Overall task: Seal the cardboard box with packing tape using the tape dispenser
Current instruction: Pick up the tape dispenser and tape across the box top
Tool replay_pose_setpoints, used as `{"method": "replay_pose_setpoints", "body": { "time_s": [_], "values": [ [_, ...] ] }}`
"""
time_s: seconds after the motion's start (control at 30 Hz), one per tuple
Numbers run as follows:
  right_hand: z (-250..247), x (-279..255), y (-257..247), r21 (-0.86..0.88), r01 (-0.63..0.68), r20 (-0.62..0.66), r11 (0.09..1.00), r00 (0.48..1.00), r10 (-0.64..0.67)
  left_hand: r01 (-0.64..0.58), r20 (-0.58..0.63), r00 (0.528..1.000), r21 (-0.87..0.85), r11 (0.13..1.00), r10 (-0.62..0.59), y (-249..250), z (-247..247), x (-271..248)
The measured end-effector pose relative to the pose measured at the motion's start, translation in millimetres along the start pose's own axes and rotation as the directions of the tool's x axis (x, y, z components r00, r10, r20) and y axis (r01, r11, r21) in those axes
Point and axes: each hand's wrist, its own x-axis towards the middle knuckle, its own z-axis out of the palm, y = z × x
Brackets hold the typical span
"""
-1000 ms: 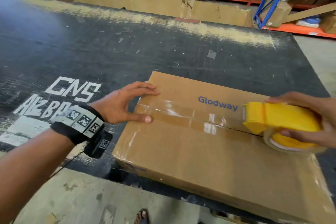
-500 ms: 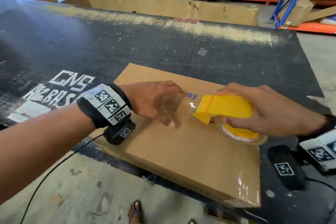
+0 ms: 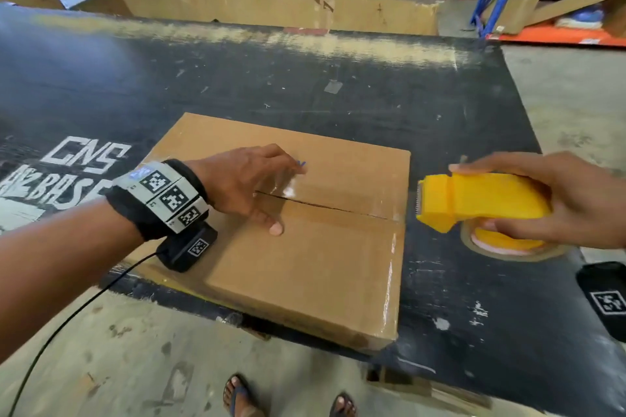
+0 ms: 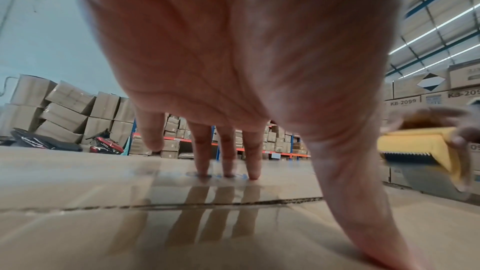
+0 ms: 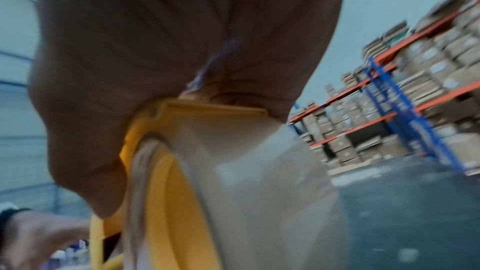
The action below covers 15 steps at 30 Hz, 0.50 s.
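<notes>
Since a moment ago our right hand (image 3: pixel 572 200) has carried the gripped tape dispenser (image 3: pixel 481 201) off the cardboard box (image 3: pixel 305 267) toward the counter's (image 3: pixel 305 78) right edge — our left hand's (image 3: pixel 244 183) straight fingers (image 4: pixel 226 151) press the tape flat.

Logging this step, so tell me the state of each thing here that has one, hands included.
cardboard box: flaps closed, shiny tape over the centre seam.
tape dispenser: held off the box, past its right edge.
left hand: fingers spread, fingertips pressing the box top.
right hand: grips the tape dispenser.
</notes>
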Motion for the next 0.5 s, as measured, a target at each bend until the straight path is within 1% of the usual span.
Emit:
{"method": "replay_pose_setpoints", "body": {
  "time_s": [0.07,0.13,0.2,0.3,0.37,0.4,0.43,0.47,0.5],
  "values": [
    [3.1,-22.9,20.1,-0.035,-0.073,-0.022,0.997,0.997,0.073,-0.006,0.009,1.000,-0.014,1.000,0.006,0.3,-2.6,0.3],
    [9.9,-32.6,30.7,-0.015,-0.103,-0.018,0.995,0.995,0.103,-0.004,0.024,1.000,-0.016,1.000,0.005,0.9,-4.8,1.7],
    [18.2,-30.6,37.5,-0.030,-0.079,-0.004,0.996,0.997,0.079,-0.009,0.039,0.999,-0.019,1.000,0.010,2.1,-7.1,2.1],
    [38.1,-14.5,54.1,-0.066,-0.071,0.074,0.995,0.994,0.076,0.002,0.070,0.998,0.006,1.000,-0.003,6.4,-12.0,2.2],
    [53.8,-3.5,62.3,-0.059,-0.059,0.081,0.997,0.995,0.064,-0.007,0.092,0.996,0.037,0.999,0.003,14.3,-16.2,4.3],
    [60.5,1.3,62.6,-0.060,-0.060,0.085,0.996,0.994,0.065,-0.049,0.078,0.996,0.035,0.998,0.046,23.2,-17.9,6.3],
    [65.3,6.3,62.5,-0.067,-0.056,0.088,0.996,0.994,0.062,-0.128,0.042,0.991,0.008,0.992,0.128,35.7,-17.9,9.4],
    [69.3,11.8,61.2,-0.049,-0.057,0.093,0.997,0.994,0.061,-0.236,-0.009,0.972,-0.035,0.971,0.236,52.6,-16.4,13.8],
    [71.6,17.4,60.4,-0.017,-0.066,0.106,0.998,0.992,0.068,-0.353,-0.053,0.935,-0.070,0.933,0.350,72.3,-13.0,19.7]
  ]
}}
